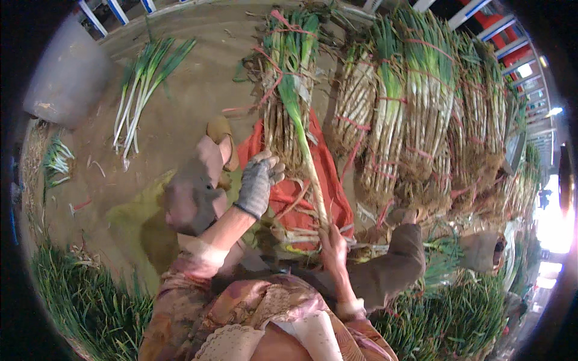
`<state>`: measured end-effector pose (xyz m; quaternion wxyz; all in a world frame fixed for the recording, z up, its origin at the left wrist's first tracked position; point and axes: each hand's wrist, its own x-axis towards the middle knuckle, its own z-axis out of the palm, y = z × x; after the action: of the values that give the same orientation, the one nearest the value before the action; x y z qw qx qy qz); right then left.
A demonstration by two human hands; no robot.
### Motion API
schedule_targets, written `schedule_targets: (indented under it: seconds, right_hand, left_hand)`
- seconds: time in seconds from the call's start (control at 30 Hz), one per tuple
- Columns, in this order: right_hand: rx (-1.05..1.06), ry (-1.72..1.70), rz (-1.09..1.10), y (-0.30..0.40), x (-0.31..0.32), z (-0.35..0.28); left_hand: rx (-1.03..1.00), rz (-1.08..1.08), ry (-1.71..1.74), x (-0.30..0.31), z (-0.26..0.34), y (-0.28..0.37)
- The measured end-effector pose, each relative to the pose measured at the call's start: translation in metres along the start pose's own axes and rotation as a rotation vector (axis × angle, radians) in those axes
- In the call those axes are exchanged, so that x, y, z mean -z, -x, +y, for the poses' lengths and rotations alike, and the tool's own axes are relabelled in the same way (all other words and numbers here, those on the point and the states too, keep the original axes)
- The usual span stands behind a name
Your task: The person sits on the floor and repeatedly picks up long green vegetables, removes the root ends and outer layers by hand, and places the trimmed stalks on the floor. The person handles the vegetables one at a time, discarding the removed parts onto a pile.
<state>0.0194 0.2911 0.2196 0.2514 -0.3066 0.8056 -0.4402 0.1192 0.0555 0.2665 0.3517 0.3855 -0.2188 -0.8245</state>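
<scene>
My right hand (333,243), bare, is closed around the root end of a long green onion stalk (306,155), whose green leaf points away from me. My left hand (258,180) wears a grey knit glove; its fingers are bent beside the stalk, at the root end of a tied bundle of green onions (286,104). Whether it grips anything cannot be told. Pink ties run around that bundle, which lies on a red cloth or sack (332,173). Peeled-off strips and loose stalks (300,234) lie at the near end of the cloth.
More tied bundles of green onions (429,99) stand in a row on the right. Loose clean stalks (140,97) lie on the floor at left, near a grey container (67,72). Heaps of green leaves (95,298) flank me. A slatted rail (463,13) borders the far side.
</scene>
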Motion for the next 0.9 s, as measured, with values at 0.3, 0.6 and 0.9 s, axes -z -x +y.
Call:
schedule_targets:
  seconds: [0.3, 0.6, 0.9]
  right_hand:
    - [0.102, 0.806, -0.003, 0.149, 0.147, -0.106]
    - [0.233, 0.737, 0.21, 0.072, 0.129, -0.086]
    - [0.159, -0.661, 0.141, -0.143, -0.011, -0.174]
  left_hand:
    - [0.554, -0.186, 0.588, -0.037, -0.086, -0.056]
    - [-0.208, -0.415, -0.087, -0.125, 0.037, -0.018]
    - [-0.219, -0.425, -0.25, -0.1, 0.056, -0.04]
